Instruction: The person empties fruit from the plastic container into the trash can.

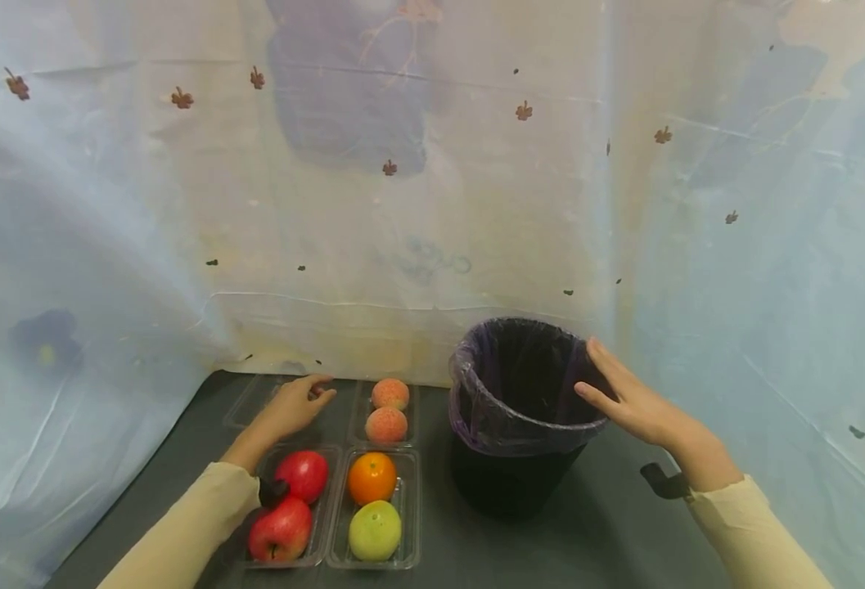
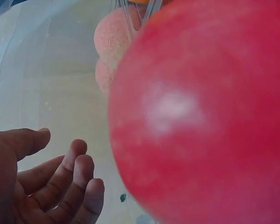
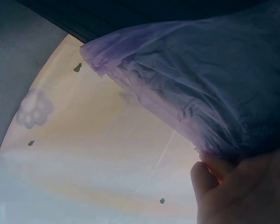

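Note:
My left hand point(image 1: 292, 407) hovers at the back left, fingers loosely bent and nothing between them. Below it is a clear plastic tray point(image 1: 244, 401), partly hidden by the hand. Two red apples point(image 1: 302, 476) sit in a clear tray just in front of that wrist, and one apple point(image 2: 200, 112) fills much of the left wrist view. On the right, my right hand point(image 1: 641, 409) is at the rim of a black trash bin point(image 1: 513, 483), fingers fairly straight. A purple translucent bag point(image 3: 177, 84) lines the bin and folds over its rim, close to the fingertips.
Two peaches point(image 1: 386, 425) lie in a clear tray at the back middle. In front of them, another clear tray point(image 1: 410, 523) holds an orange point(image 1: 372, 478) and a yellow-green fruit point(image 1: 375, 532). Patterned plastic sheeting point(image 1: 461, 229) walls the dark table point(image 1: 476, 556) at the back and sides.

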A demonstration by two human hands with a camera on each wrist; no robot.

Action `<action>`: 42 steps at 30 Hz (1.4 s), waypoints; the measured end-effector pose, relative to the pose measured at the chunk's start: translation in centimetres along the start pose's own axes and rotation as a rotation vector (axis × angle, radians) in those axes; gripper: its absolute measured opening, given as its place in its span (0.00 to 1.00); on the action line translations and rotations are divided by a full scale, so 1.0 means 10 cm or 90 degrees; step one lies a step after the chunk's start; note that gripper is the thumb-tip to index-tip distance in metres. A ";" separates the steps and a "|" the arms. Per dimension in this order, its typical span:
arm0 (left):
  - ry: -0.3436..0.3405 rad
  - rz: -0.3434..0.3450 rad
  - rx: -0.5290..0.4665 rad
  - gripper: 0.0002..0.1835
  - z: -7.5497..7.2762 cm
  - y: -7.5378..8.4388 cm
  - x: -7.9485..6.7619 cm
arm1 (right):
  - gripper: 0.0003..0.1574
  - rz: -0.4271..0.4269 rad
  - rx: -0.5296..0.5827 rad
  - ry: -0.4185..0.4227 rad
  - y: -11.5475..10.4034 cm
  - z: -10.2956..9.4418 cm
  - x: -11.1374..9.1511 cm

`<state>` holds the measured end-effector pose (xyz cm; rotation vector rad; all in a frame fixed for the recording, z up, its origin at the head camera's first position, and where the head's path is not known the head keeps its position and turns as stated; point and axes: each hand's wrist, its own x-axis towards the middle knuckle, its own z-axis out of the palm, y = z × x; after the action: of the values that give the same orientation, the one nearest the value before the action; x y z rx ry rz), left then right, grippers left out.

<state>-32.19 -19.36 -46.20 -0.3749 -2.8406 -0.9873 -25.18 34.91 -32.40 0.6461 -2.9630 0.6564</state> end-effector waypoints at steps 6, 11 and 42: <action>-0.023 0.002 -0.011 0.26 0.07 0.07 0.05 | 0.52 0.002 0.000 0.002 -0.01 -0.01 0.00; -0.049 -0.009 -0.010 0.26 0.16 0.08 0.09 | 0.52 0.002 0.000 0.002 -0.02 -0.01 0.00; -0.100 -0.078 0.028 0.26 0.51 0.17 0.20 | 0.52 0.006 0.012 0.003 -0.03 0.00 -0.01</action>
<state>-33.75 -14.48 -48.79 -0.2880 -3.0538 -0.9538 -24.96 34.70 -32.25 0.6307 -2.9614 0.6867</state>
